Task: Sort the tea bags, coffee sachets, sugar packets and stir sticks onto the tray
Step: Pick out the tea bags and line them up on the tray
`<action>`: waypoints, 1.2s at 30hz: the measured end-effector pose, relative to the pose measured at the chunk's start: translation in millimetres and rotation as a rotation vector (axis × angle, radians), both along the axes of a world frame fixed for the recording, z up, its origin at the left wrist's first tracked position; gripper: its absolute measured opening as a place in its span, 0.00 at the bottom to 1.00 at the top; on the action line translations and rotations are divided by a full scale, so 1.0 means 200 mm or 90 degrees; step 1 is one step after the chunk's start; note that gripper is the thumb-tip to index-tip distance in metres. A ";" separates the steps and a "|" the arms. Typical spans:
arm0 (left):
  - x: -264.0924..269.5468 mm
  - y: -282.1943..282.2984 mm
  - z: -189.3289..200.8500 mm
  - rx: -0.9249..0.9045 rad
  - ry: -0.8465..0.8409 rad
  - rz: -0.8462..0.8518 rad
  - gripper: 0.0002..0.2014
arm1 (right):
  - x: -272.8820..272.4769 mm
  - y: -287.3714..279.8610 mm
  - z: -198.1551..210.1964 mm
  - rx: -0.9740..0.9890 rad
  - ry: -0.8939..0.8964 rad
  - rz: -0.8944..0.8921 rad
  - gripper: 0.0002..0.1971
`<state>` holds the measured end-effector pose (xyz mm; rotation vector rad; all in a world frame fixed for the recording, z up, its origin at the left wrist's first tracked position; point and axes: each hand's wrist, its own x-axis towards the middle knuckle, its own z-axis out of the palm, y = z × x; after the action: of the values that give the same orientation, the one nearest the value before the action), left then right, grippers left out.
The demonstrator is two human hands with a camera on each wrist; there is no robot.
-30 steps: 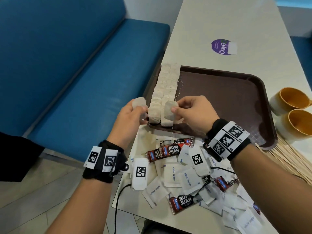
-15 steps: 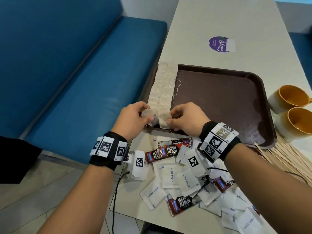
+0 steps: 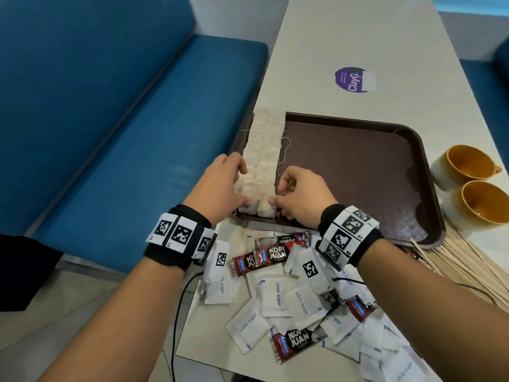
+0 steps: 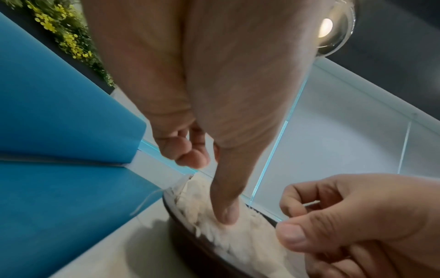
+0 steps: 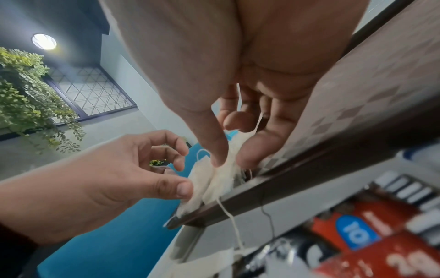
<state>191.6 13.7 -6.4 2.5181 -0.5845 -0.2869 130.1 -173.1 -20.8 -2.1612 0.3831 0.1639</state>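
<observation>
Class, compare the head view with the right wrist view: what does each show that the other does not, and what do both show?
Only the head view shows the whole tray, two long rows of tea bags, the two mugs, the stir sticks and the white sugar packets.

Only the right wrist view shows the right hand from beneath, its thumb and a finger pinching the nearest tea bag, whose string hangs over the tray's edge.

Both show the left hand touching the neighbouring bag, and the coffee sachets.
</observation>
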 end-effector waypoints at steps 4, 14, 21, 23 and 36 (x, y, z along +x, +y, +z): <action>-0.05 0.04 0.01 -0.033 -0.051 -0.009 0.16 | -0.01 -0.01 0.01 -0.031 0.000 0.057 0.09; -0.16 0.05 -0.03 0.052 -0.026 -0.040 0.10 | -0.02 0.06 0.00 -0.111 0.045 0.122 0.03; -0.19 0.04 -0.06 -0.003 -0.052 -0.078 0.09 | -0.03 0.05 0.02 -0.113 0.022 0.108 0.04; -0.20 0.04 -0.07 0.033 -0.057 -0.102 0.10 | -0.03 0.04 0.02 -0.112 0.016 0.081 0.03; -0.27 0.08 -0.06 0.026 -0.041 -0.043 0.13 | -0.09 0.01 0.09 -0.093 0.023 0.051 0.04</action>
<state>137.9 30.2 -17.7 2.5589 -0.6969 -0.2456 112.4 -172.0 -3.3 -2.3217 0.3381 0.2254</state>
